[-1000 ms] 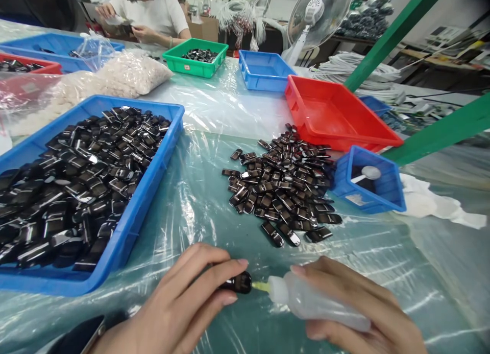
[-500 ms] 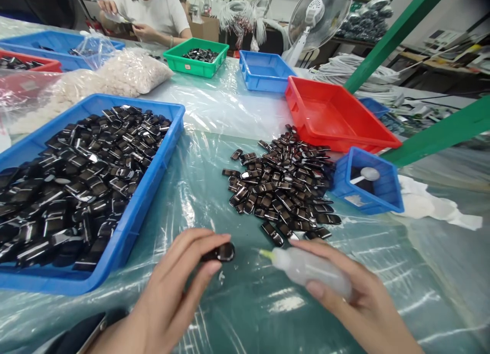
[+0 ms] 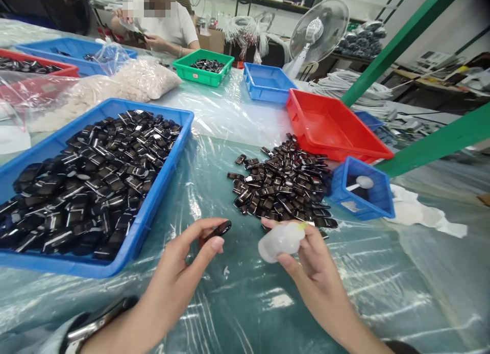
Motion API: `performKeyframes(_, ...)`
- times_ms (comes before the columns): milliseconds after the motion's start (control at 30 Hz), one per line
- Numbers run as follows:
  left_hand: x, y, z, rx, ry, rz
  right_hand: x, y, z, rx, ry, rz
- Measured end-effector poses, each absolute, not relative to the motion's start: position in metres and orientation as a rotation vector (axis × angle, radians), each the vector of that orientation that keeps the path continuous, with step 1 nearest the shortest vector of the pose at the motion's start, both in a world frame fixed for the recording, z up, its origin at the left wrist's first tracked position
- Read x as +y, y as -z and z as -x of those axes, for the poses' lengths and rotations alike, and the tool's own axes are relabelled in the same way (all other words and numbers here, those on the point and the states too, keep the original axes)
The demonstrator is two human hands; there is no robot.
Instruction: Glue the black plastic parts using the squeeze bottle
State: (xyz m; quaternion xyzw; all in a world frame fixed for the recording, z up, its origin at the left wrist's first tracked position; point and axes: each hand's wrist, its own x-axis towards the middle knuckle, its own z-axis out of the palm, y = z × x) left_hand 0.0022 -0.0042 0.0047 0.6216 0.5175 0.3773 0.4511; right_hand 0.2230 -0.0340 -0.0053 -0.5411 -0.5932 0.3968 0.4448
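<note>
Between the thumb and fingers of my left hand (image 3: 195, 246) is a small glossy black plastic part (image 3: 221, 230), held tilted above the table. My right hand (image 3: 312, 257) grips a translucent white squeeze bottle (image 3: 281, 241); its yellowish tip points up and away to the right, its base toward my left hand. Just beyond both hands lies a loose pile of similar black parts (image 3: 283, 180) on the plastic-covered table (image 3: 214, 303). To the left, a large blue tray (image 3: 163, 183) is full of the same kind of parts.
Behind the pile stand a red tray (image 3: 325, 119) and a small blue bin (image 3: 344, 198) with a white spoon (image 3: 362, 183). White tissue (image 3: 424, 211) lies beside it. Farther back are a green tray (image 3: 202, 78), a blue tray (image 3: 268, 91) and a bag of pale pieces (image 3: 149, 78). A co-worker (image 3: 164, 27) sits opposite.
The squeeze bottle has swung round in my right hand, its tip turning from the left to the upper right. My left hand has tilted the black part upward. The camera view has shifted slightly.
</note>
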Motion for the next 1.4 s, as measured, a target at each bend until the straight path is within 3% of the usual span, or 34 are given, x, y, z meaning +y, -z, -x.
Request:
performKeyframes(167,-0.004,-0.005,-0.004,1.235,-0.966,-1.532,-0.027,0.011,-0.217,-1.682,-0.846,1.401)
performKeyframes(400,-0.008,-0.005,-0.001,1.263,-0.992,-1.538,-0.038,0.005,-0.218,-1.771,-0.287,1.272)
performKeyframes(533,-0.012,-0.005,-0.001,1.232,-1.018,-1.592,-0.045,0.003,-0.196,-2.29,-0.141,1.098)
performKeyframes(667,-0.016,-0.004,0.001,1.185,-1.004,-1.688,-0.041,0.009,-0.178,-2.406,-0.109,1.059)
performKeyframes(867,-0.016,-0.001,0.004,1.022,-1.02,-1.861,-0.042,-0.009,-0.188,-2.158,-0.381,1.165)
performKeyframes(1067,-0.014,-0.001,0.004,0.737,-0.954,-2.067,-0.044,-0.024,-0.202,-1.277,-1.425,1.052)
performKeyframes(1400,-0.016,-0.004,0.007,0.58,-0.874,-2.189,-0.049,-0.024,-0.195,-0.878,-1.711,1.052)
